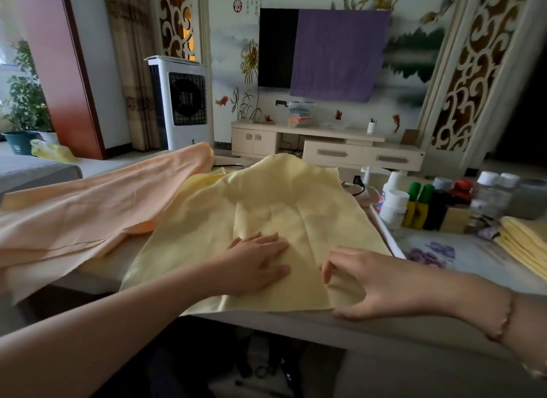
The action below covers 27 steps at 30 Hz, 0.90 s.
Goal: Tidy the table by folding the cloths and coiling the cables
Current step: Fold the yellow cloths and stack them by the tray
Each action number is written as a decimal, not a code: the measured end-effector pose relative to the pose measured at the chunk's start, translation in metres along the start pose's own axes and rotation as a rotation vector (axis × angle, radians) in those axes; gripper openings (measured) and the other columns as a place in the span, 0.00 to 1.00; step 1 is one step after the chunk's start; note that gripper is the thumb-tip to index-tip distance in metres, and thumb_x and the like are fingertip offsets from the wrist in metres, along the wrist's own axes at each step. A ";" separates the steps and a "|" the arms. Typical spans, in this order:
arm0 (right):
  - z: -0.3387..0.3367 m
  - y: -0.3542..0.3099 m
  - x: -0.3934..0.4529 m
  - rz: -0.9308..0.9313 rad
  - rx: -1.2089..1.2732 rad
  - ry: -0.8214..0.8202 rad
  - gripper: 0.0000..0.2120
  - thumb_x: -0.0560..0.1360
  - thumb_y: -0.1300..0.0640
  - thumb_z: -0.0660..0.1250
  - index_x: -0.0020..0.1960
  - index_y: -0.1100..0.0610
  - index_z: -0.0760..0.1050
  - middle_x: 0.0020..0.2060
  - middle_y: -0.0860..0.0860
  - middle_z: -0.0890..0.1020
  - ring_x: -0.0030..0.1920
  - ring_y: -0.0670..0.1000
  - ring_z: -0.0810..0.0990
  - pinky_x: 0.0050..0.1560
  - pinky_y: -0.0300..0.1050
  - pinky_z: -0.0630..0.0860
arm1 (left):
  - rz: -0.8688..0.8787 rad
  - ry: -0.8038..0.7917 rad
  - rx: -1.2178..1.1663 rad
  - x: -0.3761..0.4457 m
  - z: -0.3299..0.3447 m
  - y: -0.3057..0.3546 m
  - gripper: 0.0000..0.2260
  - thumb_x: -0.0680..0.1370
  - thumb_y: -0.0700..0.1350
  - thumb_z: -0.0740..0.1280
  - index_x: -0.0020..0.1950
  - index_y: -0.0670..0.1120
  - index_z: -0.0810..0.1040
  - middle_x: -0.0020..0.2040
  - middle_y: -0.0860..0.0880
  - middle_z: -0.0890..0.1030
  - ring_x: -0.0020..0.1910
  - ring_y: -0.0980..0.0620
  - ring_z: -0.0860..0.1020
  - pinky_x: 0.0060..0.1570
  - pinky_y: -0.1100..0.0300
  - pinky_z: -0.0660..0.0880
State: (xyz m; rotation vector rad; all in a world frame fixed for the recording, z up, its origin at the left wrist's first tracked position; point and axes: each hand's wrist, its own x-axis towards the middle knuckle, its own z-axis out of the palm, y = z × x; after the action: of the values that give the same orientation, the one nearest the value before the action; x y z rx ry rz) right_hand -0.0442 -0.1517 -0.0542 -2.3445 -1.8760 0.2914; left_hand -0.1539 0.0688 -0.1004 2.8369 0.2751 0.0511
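A pale yellow square of thin woven cloth point(266, 220) lay spread across the middle of the frame on the light tabletop point(370, 323), its near hem running along the tabletop's front edge and its far end rumpled upward toward the centre top. The left hand point(260, 261) lay flat on it just left of centre, fingers point(266, 240) spread and pressed down, gripping nothing. The right hand point(384, 282), lower right of centre, was curled over the near-right corner, its fingers point(328, 267) bent and apart with the tips touching the fabric; whether they had pinched the edge could not be told.

The cloth's long run lay away from the person, toward the top of the frame, so the free length sat beyond both sets of fingertips. The right hand was nearer the loose corner, and a fold would likely carry that corner across or up while the left pinned the middle.

A peach-orange cloth point(103, 208) sprawled at the left, overlapping the yellow one's left edge. A stack of folded yellow cloths point(524, 246) rested at the right edge.
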 end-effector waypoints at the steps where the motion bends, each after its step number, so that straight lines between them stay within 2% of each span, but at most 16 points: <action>1: -0.001 -0.002 -0.004 -0.006 -0.035 0.002 0.16 0.71 0.43 0.69 0.54 0.45 0.68 0.51 0.40 0.71 0.53 0.43 0.73 0.55 0.44 0.73 | 0.019 0.022 -0.026 -0.002 -0.001 0.003 0.26 0.78 0.63 0.59 0.75 0.59 0.60 0.78 0.56 0.56 0.77 0.54 0.52 0.75 0.51 0.47; 3: -0.001 -0.007 -0.006 -0.033 -0.162 0.021 0.13 0.72 0.48 0.66 0.54 0.48 0.68 0.50 0.44 0.72 0.51 0.47 0.74 0.52 0.47 0.74 | 0.074 0.066 -0.100 -0.007 -0.002 0.013 0.26 0.75 0.65 0.61 0.72 0.59 0.66 0.76 0.55 0.61 0.75 0.55 0.59 0.74 0.51 0.52; 5: 0.000 -0.011 -0.003 -0.013 -0.307 0.065 0.11 0.73 0.54 0.63 0.54 0.51 0.67 0.51 0.47 0.74 0.52 0.51 0.75 0.48 0.48 0.73 | 0.130 0.059 -0.168 -0.012 -0.003 0.027 0.32 0.69 0.72 0.61 0.70 0.58 0.69 0.74 0.56 0.65 0.72 0.56 0.64 0.73 0.51 0.58; 7: 0.001 -0.013 0.003 0.073 -0.346 0.121 0.09 0.73 0.57 0.61 0.53 0.52 0.68 0.51 0.49 0.76 0.51 0.54 0.76 0.46 0.48 0.73 | 0.152 0.024 -0.141 -0.017 -0.003 0.038 0.38 0.64 0.76 0.61 0.69 0.58 0.69 0.71 0.58 0.68 0.69 0.56 0.68 0.69 0.52 0.65; 8: -0.001 -0.015 0.007 0.117 -0.321 0.165 0.07 0.74 0.57 0.61 0.51 0.52 0.68 0.49 0.50 0.77 0.49 0.55 0.77 0.44 0.48 0.73 | 0.164 0.028 -0.091 -0.018 -0.003 0.040 0.36 0.65 0.74 0.63 0.69 0.58 0.69 0.70 0.59 0.69 0.67 0.55 0.70 0.67 0.53 0.68; 10: -0.009 -0.014 0.013 0.186 -0.230 0.275 0.02 0.75 0.57 0.60 0.44 0.52 0.68 0.41 0.51 0.78 0.43 0.55 0.77 0.41 0.49 0.71 | 0.184 0.081 0.007 -0.018 -0.008 0.040 0.27 0.70 0.60 0.69 0.66 0.55 0.71 0.67 0.57 0.71 0.63 0.52 0.73 0.59 0.53 0.73; 12: -0.018 -0.009 0.018 0.235 -0.129 0.362 0.10 0.75 0.59 0.60 0.37 0.52 0.65 0.33 0.50 0.74 0.37 0.52 0.74 0.35 0.47 0.67 | 0.151 0.139 0.017 -0.019 -0.017 0.030 0.19 0.70 0.45 0.67 0.61 0.51 0.73 0.60 0.54 0.75 0.56 0.49 0.76 0.51 0.52 0.76; 14: -0.028 -0.003 0.021 0.268 -0.057 0.409 0.11 0.75 0.61 0.60 0.35 0.53 0.65 0.31 0.51 0.72 0.35 0.52 0.73 0.34 0.47 0.64 | 0.060 0.187 -0.041 -0.021 -0.030 0.015 0.18 0.68 0.38 0.64 0.56 0.49 0.75 0.53 0.51 0.77 0.51 0.47 0.78 0.48 0.52 0.77; 18: -0.040 0.008 0.021 0.354 0.085 0.428 0.07 0.75 0.63 0.59 0.39 0.63 0.70 0.32 0.56 0.73 0.34 0.52 0.70 0.35 0.47 0.64 | -0.197 0.251 0.001 -0.033 -0.059 -0.014 0.12 0.70 0.39 0.62 0.47 0.53 0.78 0.43 0.55 0.77 0.44 0.51 0.77 0.45 0.58 0.77; 20: -0.043 0.011 0.021 0.381 0.127 0.415 0.07 0.75 0.63 0.60 0.40 0.64 0.71 0.33 0.57 0.74 0.34 0.52 0.70 0.36 0.46 0.64 | -0.233 0.245 0.034 -0.038 -0.073 -0.029 0.07 0.73 0.42 0.62 0.40 0.50 0.79 0.40 0.53 0.78 0.42 0.50 0.77 0.45 0.55 0.78; 22: -0.046 0.010 0.021 0.390 0.152 0.388 0.07 0.75 0.63 0.60 0.40 0.63 0.73 0.34 0.56 0.74 0.36 0.52 0.70 0.37 0.45 0.63 | -0.229 0.251 0.051 -0.046 -0.089 -0.041 0.07 0.74 0.47 0.62 0.39 0.49 0.79 0.39 0.50 0.79 0.40 0.49 0.78 0.46 0.53 0.78; 24: -0.052 0.008 0.022 0.390 0.177 0.319 0.07 0.74 0.64 0.60 0.38 0.61 0.72 0.34 0.56 0.72 0.37 0.51 0.69 0.38 0.45 0.63 | -0.221 0.128 -0.006 -0.053 -0.102 -0.042 0.10 0.76 0.46 0.62 0.44 0.42 0.80 0.39 0.49 0.79 0.40 0.50 0.76 0.47 0.55 0.76; 27: -0.059 0.001 0.022 0.379 0.207 0.094 0.07 0.74 0.66 0.60 0.38 0.59 0.71 0.35 0.55 0.70 0.38 0.50 0.67 0.39 0.43 0.63 | -0.284 -0.187 -0.016 -0.060 -0.115 -0.034 0.10 0.79 0.45 0.60 0.54 0.46 0.81 0.47 0.50 0.80 0.47 0.52 0.77 0.55 0.53 0.75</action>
State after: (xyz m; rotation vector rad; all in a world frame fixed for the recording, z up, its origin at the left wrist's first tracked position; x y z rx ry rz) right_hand -0.0250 -0.1290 0.0019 -2.5020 -1.2831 0.3830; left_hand -0.2263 0.1214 -0.0004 2.7322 0.6264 -0.2683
